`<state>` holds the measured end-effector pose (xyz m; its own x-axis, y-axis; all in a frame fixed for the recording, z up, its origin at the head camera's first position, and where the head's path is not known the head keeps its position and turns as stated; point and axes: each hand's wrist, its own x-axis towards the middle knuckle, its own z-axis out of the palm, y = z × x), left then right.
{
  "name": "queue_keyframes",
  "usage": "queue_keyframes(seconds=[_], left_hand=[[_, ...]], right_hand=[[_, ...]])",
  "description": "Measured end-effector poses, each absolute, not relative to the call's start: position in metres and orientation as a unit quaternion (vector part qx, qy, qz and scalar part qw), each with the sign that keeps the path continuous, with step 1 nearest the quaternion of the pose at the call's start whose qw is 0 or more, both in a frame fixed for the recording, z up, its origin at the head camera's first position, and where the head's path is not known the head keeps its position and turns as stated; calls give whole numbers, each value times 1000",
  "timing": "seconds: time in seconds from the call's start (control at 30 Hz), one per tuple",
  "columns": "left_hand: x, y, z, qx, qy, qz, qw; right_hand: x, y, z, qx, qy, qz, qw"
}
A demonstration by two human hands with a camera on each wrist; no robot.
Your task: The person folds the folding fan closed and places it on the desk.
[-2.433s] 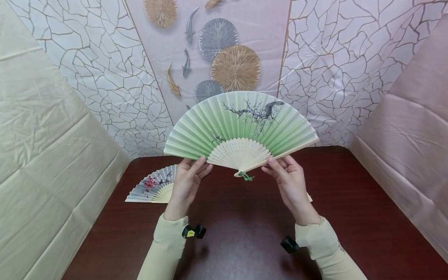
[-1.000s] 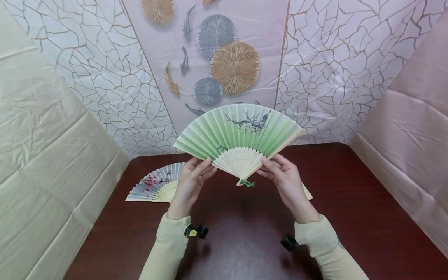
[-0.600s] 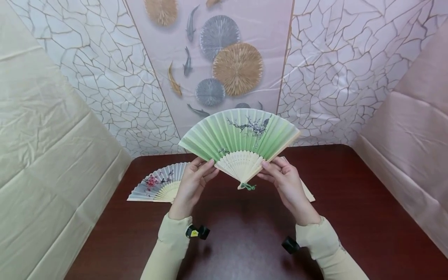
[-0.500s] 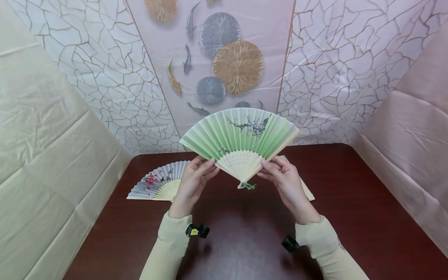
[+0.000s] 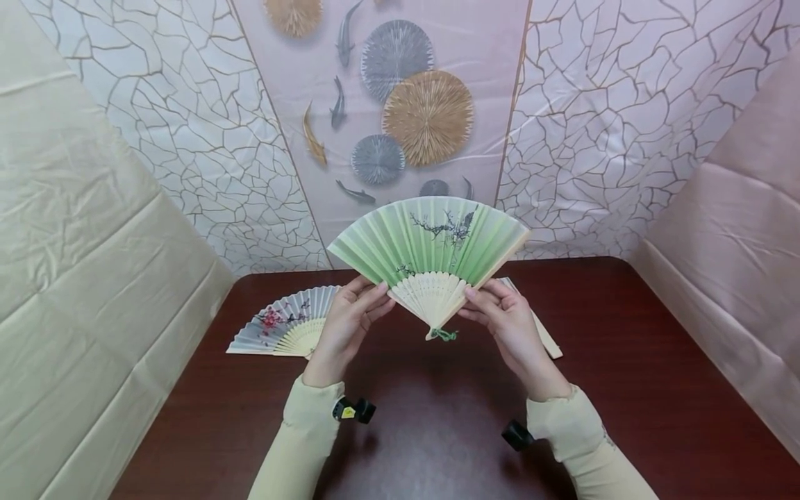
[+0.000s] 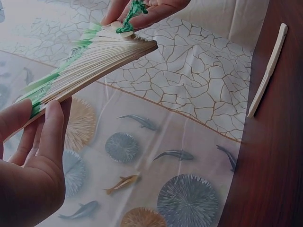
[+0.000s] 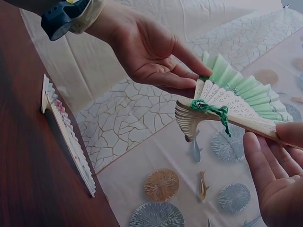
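Note:
A green folding fan (image 5: pixel 431 236) with a dark branch print and pale slatted ribs is held up, spread, above the table. My left hand (image 5: pixel 350 319) pinches its left outer rib between thumb and fingers. On the other side my right hand (image 5: pixel 503 319) pinches the right outer rib the same way. A green cord (image 7: pixel 210 109) hangs from the pivot end, which points down toward me. On the table behind my left hand lies a spread grey-blue folding fan (image 5: pixel 281 323) with red blossoms, partly hidden. A folded pale fan (image 6: pixel 270 71) lies behind my right hand.
The dark reddish-brown table (image 5: pixel 425 430) spans the front. Behind it hangs a patterned cloth (image 5: pixel 575 139) with fish and round motifs, and plain beige cloth (image 5: pixel 94 278) walls in both sides. Black wrist cameras (image 5: pixel 517 435) sit on the cuffs.
Both hands have come closer together, so the green fan's spread has narrowed. The fan has also sunk lower in the head view. The fans on the table have stayed put.

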<state>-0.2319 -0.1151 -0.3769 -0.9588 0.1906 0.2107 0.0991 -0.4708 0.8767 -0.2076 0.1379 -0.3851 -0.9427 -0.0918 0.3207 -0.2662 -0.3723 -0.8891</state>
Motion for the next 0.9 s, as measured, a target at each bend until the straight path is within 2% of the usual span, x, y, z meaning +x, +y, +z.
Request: queue_keyframes(seconds=[0.9], left_hand=[[-234,-113,-383,140,542,827,56]], right_hand=[[-210,136,-389,171,-581,795,28]])
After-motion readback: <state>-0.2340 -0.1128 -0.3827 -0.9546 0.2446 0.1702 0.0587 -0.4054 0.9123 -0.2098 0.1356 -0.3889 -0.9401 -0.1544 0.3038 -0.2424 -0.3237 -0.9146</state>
